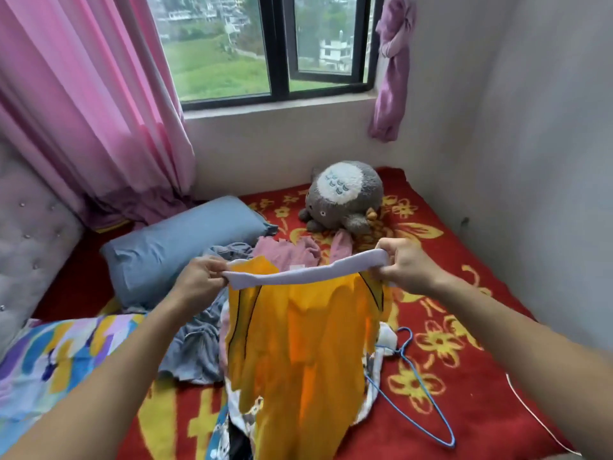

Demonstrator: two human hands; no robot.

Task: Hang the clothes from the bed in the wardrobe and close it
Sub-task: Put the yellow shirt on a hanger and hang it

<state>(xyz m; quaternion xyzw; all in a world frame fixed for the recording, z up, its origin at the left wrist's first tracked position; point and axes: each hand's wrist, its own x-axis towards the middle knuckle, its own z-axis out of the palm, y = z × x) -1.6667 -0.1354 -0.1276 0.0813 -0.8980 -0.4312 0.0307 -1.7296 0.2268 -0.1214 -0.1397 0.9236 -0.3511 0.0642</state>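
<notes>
Head view, looking down over the bed (464,376): red blanket with yellow flower print.

2 hands are raised above the middle of the bed, arms reaching in from the lower corners.
- Left hand (199,280): grip clenched, thumb and fingers pinching the left end of a white band (298,275).
- Right hand (406,263): grip clenched on the band's right end, fingers curled over it.
- The band is stretched between the 2 hands, sagging a little in the middle.

Yellow garment (305,343): hangs from the band, its top held up off the bed, the rest draping toward the near edge of view. Thin black lines run down both sides. Printed white and blue fabric shows at the lower edges. Cannot tell whether the hem rests on the blanket.

Other clothes on the bed:
- Grey garment (195,346), crumpled, just left of the yellow one.
- Pink garment (288,252), beyond the band, lying on the blanket.

Blue wire hanger (428,393): flat on the blanket just right of the yellow garment, 1 side partly hidden under the cloth.

Surroundings:
- Blue pillow (179,247) beyond the left hand.
- Grey plush toy (345,197) further back, below the window (275,48).
- Multicolour quilt (59,360) at lower left.
- Grey tufted headboard (30,234) at far left.
- Pink curtain (83,111) left of the window.
- Purple cloth (394,68) knotted at the window's right.
- Thin white cable (537,416) on the blanket at lower right.
</notes>
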